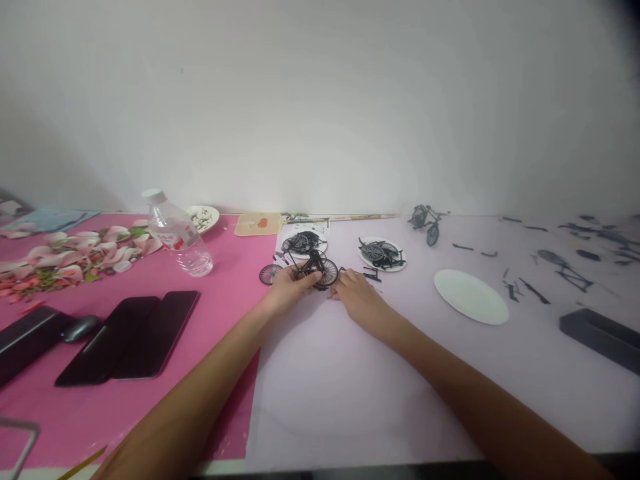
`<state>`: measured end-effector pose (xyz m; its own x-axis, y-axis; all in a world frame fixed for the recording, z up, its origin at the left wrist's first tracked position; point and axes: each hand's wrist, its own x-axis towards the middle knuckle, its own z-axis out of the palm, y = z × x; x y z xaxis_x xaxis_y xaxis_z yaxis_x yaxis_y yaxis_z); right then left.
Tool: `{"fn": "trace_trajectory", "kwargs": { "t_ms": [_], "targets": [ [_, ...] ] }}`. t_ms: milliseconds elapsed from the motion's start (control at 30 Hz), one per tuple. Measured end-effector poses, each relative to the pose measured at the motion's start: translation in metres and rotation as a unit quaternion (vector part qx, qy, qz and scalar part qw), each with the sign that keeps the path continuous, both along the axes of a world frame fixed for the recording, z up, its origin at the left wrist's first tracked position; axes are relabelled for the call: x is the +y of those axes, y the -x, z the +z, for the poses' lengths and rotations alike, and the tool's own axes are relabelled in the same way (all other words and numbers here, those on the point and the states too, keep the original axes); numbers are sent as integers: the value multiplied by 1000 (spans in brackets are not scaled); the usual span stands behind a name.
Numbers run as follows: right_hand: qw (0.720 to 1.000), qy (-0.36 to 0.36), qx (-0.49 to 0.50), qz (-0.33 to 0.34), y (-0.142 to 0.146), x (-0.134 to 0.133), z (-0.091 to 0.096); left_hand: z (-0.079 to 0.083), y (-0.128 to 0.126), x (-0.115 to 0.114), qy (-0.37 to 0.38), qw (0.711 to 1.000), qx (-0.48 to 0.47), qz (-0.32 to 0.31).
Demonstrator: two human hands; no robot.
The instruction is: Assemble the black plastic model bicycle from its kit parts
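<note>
A black model bicycle point(314, 261) with two spoked wheels is held just above the pale sheet in the middle. My left hand point(293, 285) is closed around its frame, the thumb lying over the dark parts. Close by the rear wheel, my right hand point(356, 292) has its fingers bent and pinched together; what lies in them, if anything, is hidden. Behind the bicycle stands a white plate point(324, 252) heaped with black bicycle parts. Another white plate point(404, 265) with wheels and frame pieces is beyond my right hand. Small black parts point(373, 274) lie beside that hand.
A finished-looking model bicycle point(426, 222) stands at the back. To the right are a bare white plate point(470, 297), scattered black parts point(534, 291) and a dark holder point(600, 337). Leftward are a plastic bottle point(175, 237), phones point(155, 337), a mouse point(80, 329) and artificial flowers point(75, 257).
</note>
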<state>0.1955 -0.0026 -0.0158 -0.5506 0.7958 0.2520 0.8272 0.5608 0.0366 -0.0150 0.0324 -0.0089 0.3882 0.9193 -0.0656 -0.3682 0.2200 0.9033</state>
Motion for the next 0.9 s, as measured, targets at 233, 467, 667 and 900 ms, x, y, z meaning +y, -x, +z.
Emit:
{"fn": "trace_trajectory", "kwargs": {
  "t_ms": [233, 467, 667, 900],
  "targets": [
    [995, 64, 76, 24, -2, -5, 9, -7, 2, 4, -7, 999, 37, 19],
    [947, 150, 283, 40, -7, -18, 26, -9, 4, 6, 0, 997, 71, 40],
    [896, 140, 419, -44, -14, -14, 18, -2, 0, -1, -4, 998, 63, 28],
    [840, 191, 503, -72, -15, -10, 11, -1, -7, -12, -46, 995, 81, -24]
  ]
}}
